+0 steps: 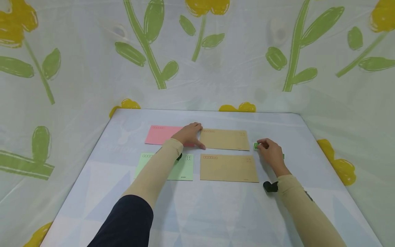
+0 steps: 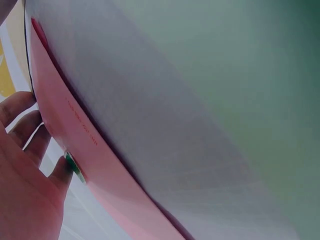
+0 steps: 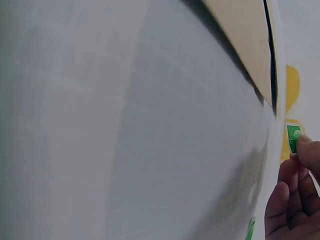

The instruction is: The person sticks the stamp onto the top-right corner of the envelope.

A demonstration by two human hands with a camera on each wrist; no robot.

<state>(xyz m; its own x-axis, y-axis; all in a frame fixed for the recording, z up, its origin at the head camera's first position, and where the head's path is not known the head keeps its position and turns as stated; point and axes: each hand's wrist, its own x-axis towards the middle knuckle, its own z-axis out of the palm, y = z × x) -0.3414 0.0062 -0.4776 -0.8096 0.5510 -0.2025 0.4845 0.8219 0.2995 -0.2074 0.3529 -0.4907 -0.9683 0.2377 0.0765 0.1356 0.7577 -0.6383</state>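
My left hand point(image 1: 190, 133) lies with fingers spread over the right end of a pink envelope point(image 1: 162, 134). In the left wrist view its thumb touches a small green stamp point(image 2: 75, 167) at the pink envelope's edge. To the right, my right hand point(image 1: 272, 153) pinches another green stamp point(image 1: 256, 146) between thumb and fingertips, just right of the upper brown envelope point(image 1: 224, 139). The right wrist view shows this stamp point(image 3: 294, 136) at the thumb tip, with the other fingers curled below.
A second brown envelope point(image 1: 229, 168) lies in front of the upper one. Beside it is a light green envelope point(image 1: 182, 171), partly covered by my left forearm. Another green piece point(image 1: 283, 156) shows just right of my right hand. A flower-patterned curtain point(image 1: 213, 79) surrounds the table point(image 1: 197, 212).
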